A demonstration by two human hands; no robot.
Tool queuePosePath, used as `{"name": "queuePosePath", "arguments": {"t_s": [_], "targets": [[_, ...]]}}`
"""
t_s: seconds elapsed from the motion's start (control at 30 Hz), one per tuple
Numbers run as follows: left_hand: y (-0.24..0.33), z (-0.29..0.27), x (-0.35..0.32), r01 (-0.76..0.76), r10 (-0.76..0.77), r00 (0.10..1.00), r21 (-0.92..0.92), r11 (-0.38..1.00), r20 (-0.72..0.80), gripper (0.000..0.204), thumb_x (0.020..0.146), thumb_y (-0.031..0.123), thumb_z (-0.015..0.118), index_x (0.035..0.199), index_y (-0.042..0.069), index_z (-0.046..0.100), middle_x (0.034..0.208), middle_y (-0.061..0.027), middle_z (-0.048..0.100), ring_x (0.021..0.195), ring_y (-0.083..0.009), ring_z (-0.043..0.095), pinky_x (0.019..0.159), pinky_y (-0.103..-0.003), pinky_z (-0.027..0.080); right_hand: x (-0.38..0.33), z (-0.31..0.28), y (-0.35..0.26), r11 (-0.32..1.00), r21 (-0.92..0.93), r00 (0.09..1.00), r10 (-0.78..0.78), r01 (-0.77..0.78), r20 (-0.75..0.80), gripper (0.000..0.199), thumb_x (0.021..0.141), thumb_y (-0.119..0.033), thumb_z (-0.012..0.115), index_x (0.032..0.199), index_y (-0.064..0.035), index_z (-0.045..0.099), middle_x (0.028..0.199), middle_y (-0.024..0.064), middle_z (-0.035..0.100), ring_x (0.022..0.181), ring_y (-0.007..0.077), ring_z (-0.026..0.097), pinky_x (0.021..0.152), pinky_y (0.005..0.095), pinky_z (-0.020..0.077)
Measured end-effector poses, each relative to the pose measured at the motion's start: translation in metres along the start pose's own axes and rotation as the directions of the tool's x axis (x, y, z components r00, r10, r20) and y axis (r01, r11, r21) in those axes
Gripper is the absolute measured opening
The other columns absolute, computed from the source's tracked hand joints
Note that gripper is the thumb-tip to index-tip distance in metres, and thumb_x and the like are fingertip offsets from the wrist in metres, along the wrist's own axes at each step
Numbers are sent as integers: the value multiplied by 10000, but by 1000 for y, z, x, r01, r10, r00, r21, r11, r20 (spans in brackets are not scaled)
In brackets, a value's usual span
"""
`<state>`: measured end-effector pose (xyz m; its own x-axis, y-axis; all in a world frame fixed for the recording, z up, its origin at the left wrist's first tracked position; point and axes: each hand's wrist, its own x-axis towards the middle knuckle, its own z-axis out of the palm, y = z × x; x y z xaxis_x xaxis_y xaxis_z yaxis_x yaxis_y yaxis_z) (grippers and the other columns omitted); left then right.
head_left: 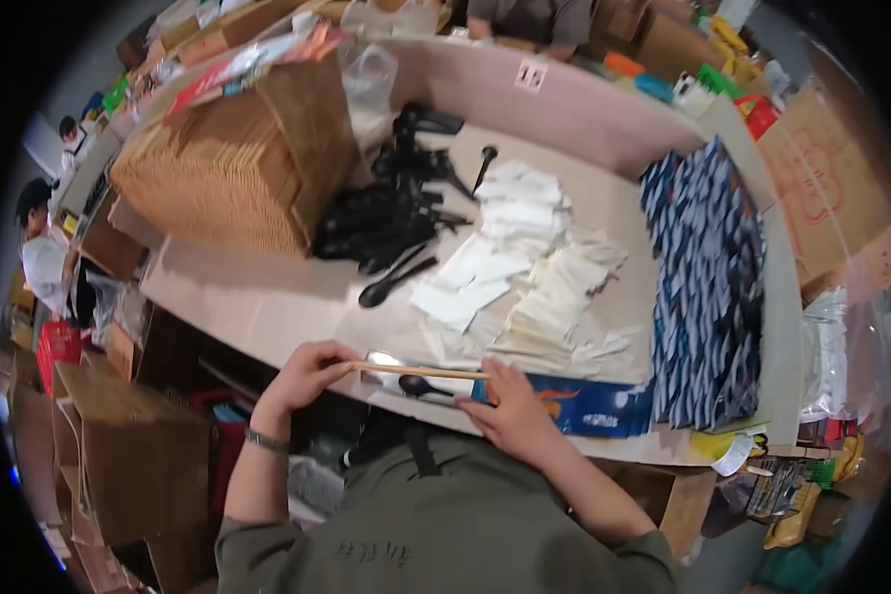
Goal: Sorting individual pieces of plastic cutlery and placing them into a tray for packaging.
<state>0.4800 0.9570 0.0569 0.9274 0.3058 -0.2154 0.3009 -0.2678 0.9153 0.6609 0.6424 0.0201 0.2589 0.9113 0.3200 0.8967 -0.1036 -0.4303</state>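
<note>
A pair of pale wooden chopsticks (421, 372), as far as I can make out, lies level across the front edge of the table. My left hand (312, 374) pinches its left end. At the other end, the fingers of my right hand (513, 408) close round it. Just below the sticks is a black plastic spoon (424, 386). Blue printed packets (604, 406) lie to the right, partly under my right hand. Beyond my hands are loose white paper packets (475, 277) and cream-coloured ones (554, 312). A heap of black spoons (381, 213) sits to their left.
A tall stack of brown, thin-edged pieces (208, 178) fills the left of the table. Dense rows of blue packets (705, 287) stand at the right. A raised pinkish panel (584, 104) bounds the back. Cardboard boxes (134, 445) stand at left. Other people work farther off.
</note>
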Motion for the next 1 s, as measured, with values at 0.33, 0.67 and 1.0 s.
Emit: {"name": "queuePosePath", "arguments": {"t_s": [0.33,0.67,1.0], "targets": [[5,74,20,-97,93,995,257,962,27,211,870,108,767,996,-24,662,876,-122,682,810,-218,700,754,-322,559,-1,15,-17,998,-46,998,-40,42,47,477,841,-209,735,1299,-153,613,1395,278,491,1296,443,484,1050,540,412],[23,117,23,-81,190,954,410,908,-232,380,758,89,782,1073,12,584,1093,-202,580,1023,-384,583,869,-427,507,5,12,-25,991,-6,991,134,-134,11,467,728,-193,823,1074,-10,569,1345,298,526,1287,458,490,1029,512,443],[52,106,16,-253,237,967,414,874,91,729,700,225,860,1325,42,533,1175,-163,589,1054,-355,602,945,-451,478,2,31,-21,999,-3,979,53,-55,-198,324,738,-129,688,1047,-53,628,982,183,590,962,370,616,854,495,489]]}}
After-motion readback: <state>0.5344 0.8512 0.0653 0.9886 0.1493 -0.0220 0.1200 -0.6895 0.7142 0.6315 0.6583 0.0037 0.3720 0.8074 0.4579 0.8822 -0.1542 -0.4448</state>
